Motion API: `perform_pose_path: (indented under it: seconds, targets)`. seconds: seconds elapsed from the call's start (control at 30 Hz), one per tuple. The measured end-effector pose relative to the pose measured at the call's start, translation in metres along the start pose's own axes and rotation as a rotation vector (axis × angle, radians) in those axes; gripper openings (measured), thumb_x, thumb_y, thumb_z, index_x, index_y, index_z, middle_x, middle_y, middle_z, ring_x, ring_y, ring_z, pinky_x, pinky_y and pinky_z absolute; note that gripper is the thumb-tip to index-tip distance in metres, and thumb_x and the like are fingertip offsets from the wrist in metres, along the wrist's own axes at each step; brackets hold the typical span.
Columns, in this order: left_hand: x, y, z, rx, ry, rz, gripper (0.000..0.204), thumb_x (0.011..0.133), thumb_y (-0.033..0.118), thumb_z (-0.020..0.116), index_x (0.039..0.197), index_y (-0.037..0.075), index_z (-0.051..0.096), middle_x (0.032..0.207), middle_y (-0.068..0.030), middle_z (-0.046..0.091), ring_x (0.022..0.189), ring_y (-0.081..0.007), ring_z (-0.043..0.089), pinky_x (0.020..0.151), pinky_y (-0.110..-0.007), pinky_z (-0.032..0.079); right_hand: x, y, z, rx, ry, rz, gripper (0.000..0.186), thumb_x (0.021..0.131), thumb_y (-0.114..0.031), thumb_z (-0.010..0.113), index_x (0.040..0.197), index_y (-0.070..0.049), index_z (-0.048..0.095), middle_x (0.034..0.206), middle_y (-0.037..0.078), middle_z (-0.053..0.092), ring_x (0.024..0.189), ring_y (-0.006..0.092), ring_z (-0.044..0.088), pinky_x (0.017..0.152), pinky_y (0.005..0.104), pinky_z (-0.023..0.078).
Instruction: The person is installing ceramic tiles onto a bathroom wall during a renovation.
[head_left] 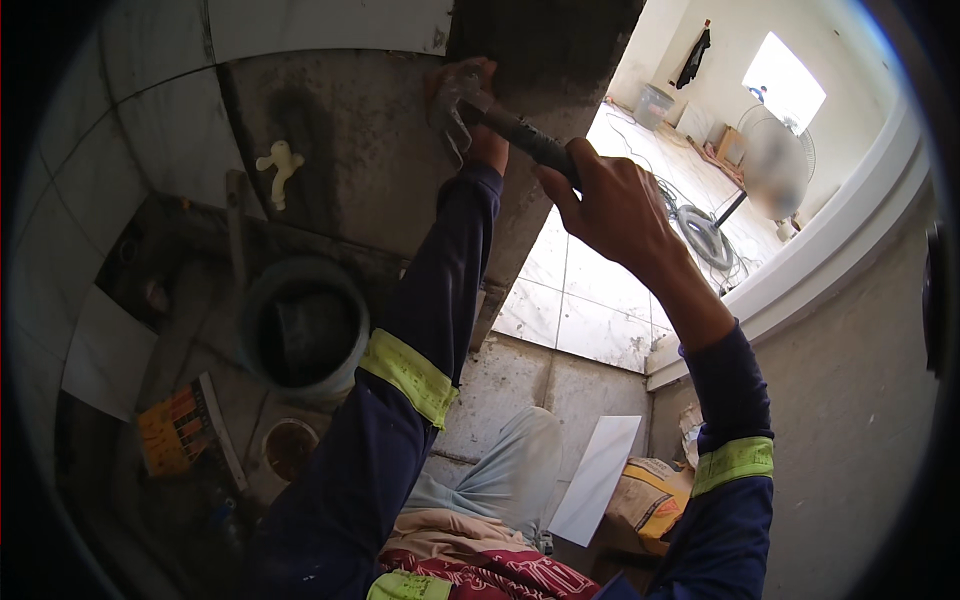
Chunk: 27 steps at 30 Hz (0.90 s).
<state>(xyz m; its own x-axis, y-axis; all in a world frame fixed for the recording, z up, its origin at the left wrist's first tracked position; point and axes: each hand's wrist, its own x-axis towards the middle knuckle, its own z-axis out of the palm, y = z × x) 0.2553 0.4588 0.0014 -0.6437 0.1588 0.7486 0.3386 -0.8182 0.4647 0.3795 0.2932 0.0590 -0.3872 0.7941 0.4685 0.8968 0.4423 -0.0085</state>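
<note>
My right hand [625, 205] is wrapped around the dark handle of a claw hammer [535, 143]. The metal hammer head overlaps my left hand [488, 145], which is raised against the bare cement wall [375, 150]. Most of the left fingers are behind the head, so whether they grip anything is hidden. White marbled tile [330, 22] covers the wall above the bare patch. A cream plastic tap [280, 172] sticks out of the wall left of my hands.
Below the tap stands a bucket [362, 335] with dark contents. A box [170, 435], a small round container [290, 445] and a cut tile [105, 350] are at lower left. Another tile strip [597, 480] and a paper bag [650, 500] lie at right. A doorway opens onto a tiled room with a fan.
</note>
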Motion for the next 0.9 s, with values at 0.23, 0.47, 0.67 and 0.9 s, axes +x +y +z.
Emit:
perform_pose_path:
  seconds: [0.23, 0.47, 0.67, 0.9]
  targets:
    - [-0.001, 0.004, -0.001, -0.134, -0.036, -0.143, 0.015, 0.085, 0.020, 0.072, 0.091, 0.007, 0.069, 0.094, -0.0020, 0.065, 0.089, -0.0172, 0.059, 0.080, -0.031, 0.048, -0.013, -0.017, -0.008, 0.000, 0.000, -0.021, 0.032, 0.093, -0.033, 0.061, 0.089, -0.002, 0.053, 0.049, 0.011, 0.055, 0.041, 0.0262, 0.058, 0.042, 0.0384, 0.045]
    - [-0.003, 0.007, 0.003, -0.233, 0.016, -0.206, 0.022, 0.088, 0.023, 0.068, 0.093, 0.001, 0.066, 0.090, -0.0059, 0.066, 0.083, -0.0203, 0.061, 0.079, -0.032, 0.047, 0.000, -0.019, -0.017, -0.054, -0.036, -0.007, 0.034, 0.094, -0.034, 0.060, 0.086, -0.003, 0.053, 0.048, 0.009, 0.054, 0.039, 0.0202, 0.056, 0.039, 0.0350, 0.042]
    - [0.003, 0.006, 0.001, -0.302, 0.022, -0.367, 0.022, 0.089, 0.022, 0.067, 0.095, 0.002, 0.066, 0.091, -0.0075, 0.067, 0.087, -0.0192, 0.062, 0.082, -0.033, 0.048, -0.007, -0.026, -0.014, -0.061, -0.005, -0.127, 0.033, 0.095, -0.033, 0.058, 0.084, -0.003, 0.053, 0.046, 0.007, 0.052, 0.037, 0.0189, 0.054, 0.038, 0.0339, 0.042]
    - [0.000, 0.006, -0.001, -0.256, 0.070, -0.302, 0.024, 0.089, 0.026, 0.068, 0.086, 0.002, 0.066, 0.086, -0.0071, 0.067, 0.086, -0.0172, 0.061, 0.083, -0.031, 0.047, -0.005, -0.029, -0.018, -0.072, 0.050, -0.104, 0.034, 0.094, -0.035, 0.059, 0.083, -0.004, 0.053, 0.045, 0.007, 0.051, 0.036, 0.0194, 0.053, 0.037, 0.0347, 0.042]
